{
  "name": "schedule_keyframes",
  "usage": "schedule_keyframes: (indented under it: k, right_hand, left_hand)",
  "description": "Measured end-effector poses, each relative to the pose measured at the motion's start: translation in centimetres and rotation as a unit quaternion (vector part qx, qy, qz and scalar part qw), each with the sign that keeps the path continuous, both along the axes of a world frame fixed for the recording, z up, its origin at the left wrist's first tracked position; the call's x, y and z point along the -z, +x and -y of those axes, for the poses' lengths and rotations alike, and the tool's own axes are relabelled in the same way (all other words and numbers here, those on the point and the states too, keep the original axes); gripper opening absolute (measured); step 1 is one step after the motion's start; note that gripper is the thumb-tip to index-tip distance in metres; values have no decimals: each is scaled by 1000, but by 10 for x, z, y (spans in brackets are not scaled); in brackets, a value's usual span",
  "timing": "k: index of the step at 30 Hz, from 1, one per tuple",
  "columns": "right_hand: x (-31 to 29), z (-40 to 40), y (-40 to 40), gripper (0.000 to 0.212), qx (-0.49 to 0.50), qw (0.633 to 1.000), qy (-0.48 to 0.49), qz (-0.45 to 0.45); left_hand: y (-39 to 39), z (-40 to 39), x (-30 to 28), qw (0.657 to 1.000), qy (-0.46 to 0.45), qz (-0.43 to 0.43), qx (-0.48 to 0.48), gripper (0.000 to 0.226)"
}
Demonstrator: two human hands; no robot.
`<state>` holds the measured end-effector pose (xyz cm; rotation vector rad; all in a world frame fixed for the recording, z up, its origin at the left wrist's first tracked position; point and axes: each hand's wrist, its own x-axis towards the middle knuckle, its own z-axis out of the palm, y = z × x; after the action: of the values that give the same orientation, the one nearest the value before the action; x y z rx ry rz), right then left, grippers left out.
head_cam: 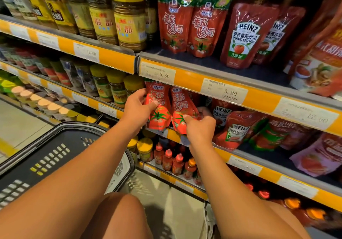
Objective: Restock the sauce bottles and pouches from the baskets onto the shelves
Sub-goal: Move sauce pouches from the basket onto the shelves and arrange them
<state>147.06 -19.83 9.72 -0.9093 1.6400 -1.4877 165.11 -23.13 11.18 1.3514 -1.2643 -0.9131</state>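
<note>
- My left hand point(137, 102) pinches the left red soft-plastic tomato sauce pouch point(159, 109) by its upper edge, thumb across the front, on the middle shelf point(246, 154) just below the yellow price rail point(212, 89).
- My right hand point(199, 127) grips the right red tomato sauce pouch point(180, 107) low down, fingers curled at its base.
- I judge these pouches light, soft and squashy, with slick film; they will slump unless stood on their flat bottoms, so I would hold them by the stiffer top seam or the base, not the belly.
- Count: two pouches in hand here, two matching ones on the upper shelf point(203, 65), with two red Heinz ketchup pouches point(246, 35) showing to their right.
- The dark plastic shopping basket point(61, 146) sits near left; I cannot see any stock in it.
</note>
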Motion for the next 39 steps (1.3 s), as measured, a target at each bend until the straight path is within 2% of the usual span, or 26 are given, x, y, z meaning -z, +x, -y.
schedule_keyframes:
  k: [11, 15, 18, 20, 24, 30, 31, 33, 35, 37, 39]
  right_hand:
    - [16, 15, 6, 32, 24, 998, -17, 59]
    - [22, 19, 0, 29, 26, 1000, 5, 9]
    - [27, 15, -2, 56, 1, 997, 43, -60]
    - [31, 12, 0, 61, -11, 990, 61, -125]
    - [31, 13, -2, 49, 0, 987, 83, -138]
    - [29, 14, -4, 51, 10, 981, 88, -175]
    - [27, 14, -4, 41, 11, 978, 98, -184]
    - [30, 16, -5, 8, 13, 972, 126, -198]
    - [30, 17, -3, 14, 9, 968, 135, -212]
    - [29, 19, 0, 9, -5, 964, 141, -224]
    - [30, 20, 2, 26, -7, 960, 145, -240]
  left_hand:
    - [-10, 21, 10, 1000, 23, -2, 0, 51]
    - [-9, 23, 15, 1000, 21, 4, 9, 51]
    - [-8, 23, 17, 998, 33, 41, 23, 56]
    - [-10, 20, 19, 992, 41, 113, 22, 57]
    - [-16, 9, 30, 963, 25, 265, -34, 45]
    - [-20, 13, 28, 961, 34, 271, -49, 47]
    - [-21, 15, 26, 958, 41, 279, -50, 47]
    - [-23, 18, 23, 952, 50, 297, -51, 43]
    - [-26, 20, 21, 946, 52, 315, -50, 41]
    - [-29, 20, 20, 942, 58, 328, -46, 49]
    - [-30, 21, 19, 938, 65, 339, -43, 50]
